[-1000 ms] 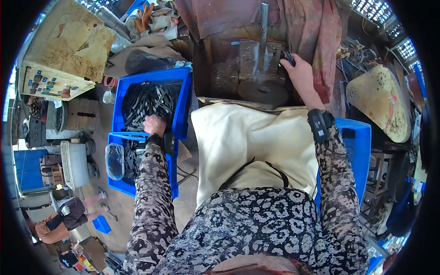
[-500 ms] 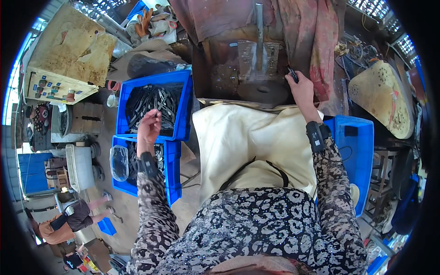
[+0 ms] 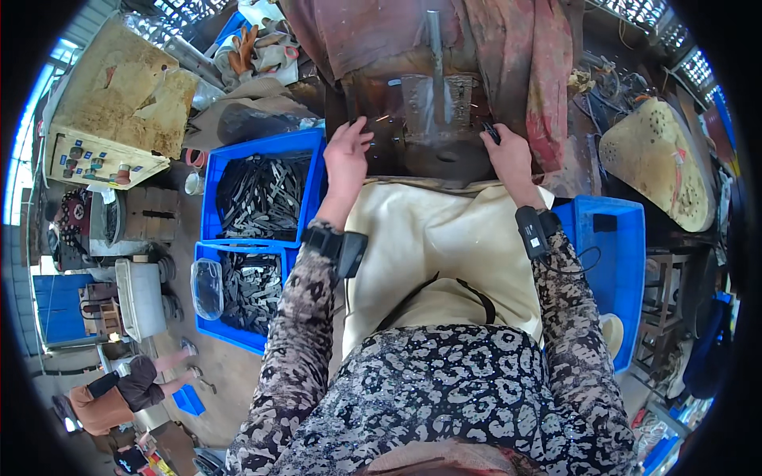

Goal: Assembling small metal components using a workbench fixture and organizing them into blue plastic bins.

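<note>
My left hand (image 3: pixel 348 159) hovers at the left front of a dark machine recess, its fingers apart and slightly bent, with nothing visible in them. On the recess's right side, my right hand (image 3: pixel 512 161) is closed on a small dark metal piece (image 3: pixel 492 134), mostly hidden by the fingers. Between the hands lies a dark round disc (image 3: pixel 447 164) with a hole. Behind it are a wet upright plate (image 3: pixel 463 99) and a vertical metal pipe (image 3: pixel 435 59). Water seems to run below the pipe.
Two blue crates, an upper one (image 3: pixel 323 159) and a lower one (image 3: pixel 238 339), hold many dark metal strips at my left. Another blue bin (image 3: pixel 627 278) stands at my right. Reddish cloths (image 3: pixel 548 95) hang around the recess. A control box (image 3: pixel 95 163) stands far left; a person (image 3: pixel 107 401) is beyond.
My left hand has moved right and forward from above the upper crate to the recess, its fingers opening out. My right hand has shifted slightly left, still holding the dark piece.
</note>
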A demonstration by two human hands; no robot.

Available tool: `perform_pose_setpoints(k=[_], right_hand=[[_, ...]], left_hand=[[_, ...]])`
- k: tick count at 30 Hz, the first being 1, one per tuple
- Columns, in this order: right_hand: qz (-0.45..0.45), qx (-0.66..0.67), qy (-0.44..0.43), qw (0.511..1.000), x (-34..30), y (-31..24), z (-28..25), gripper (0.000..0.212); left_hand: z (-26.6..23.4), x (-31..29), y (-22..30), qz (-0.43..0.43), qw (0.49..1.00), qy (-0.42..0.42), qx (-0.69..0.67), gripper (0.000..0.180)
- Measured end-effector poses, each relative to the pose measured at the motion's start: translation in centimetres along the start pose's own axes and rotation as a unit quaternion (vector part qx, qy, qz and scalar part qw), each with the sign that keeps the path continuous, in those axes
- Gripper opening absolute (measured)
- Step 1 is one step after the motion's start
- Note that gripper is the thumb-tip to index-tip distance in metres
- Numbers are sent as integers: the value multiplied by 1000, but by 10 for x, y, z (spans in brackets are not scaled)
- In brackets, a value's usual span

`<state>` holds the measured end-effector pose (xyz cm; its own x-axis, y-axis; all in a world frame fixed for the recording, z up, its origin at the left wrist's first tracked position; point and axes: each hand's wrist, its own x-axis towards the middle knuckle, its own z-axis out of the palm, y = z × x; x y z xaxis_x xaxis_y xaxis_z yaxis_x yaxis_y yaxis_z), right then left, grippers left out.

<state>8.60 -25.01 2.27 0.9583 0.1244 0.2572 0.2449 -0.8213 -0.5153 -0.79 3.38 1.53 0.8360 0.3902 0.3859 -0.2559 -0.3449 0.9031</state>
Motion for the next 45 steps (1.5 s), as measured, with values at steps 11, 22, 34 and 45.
perform_pose_setpoints(k=[11, 22, 34, 45], right_hand=[[2, 13, -18, 1000, 9, 36, 10, 24], [184, 362, -387, 828, 22, 53, -10, 10], [68, 684, -407, 602, -38, -6, -119, 18], [53, 380, -149, 911, -123, 29, -142, 27]], left_hand=[[25, -1, -13, -21, 902, -31, 431, 24], [28, 4, -13, -48, 889, -66, 450, 22], [100, -3, 106, -156, 916, -278, -243, 19], [179, -52, 131, -231, 850, -350, -321, 16]])
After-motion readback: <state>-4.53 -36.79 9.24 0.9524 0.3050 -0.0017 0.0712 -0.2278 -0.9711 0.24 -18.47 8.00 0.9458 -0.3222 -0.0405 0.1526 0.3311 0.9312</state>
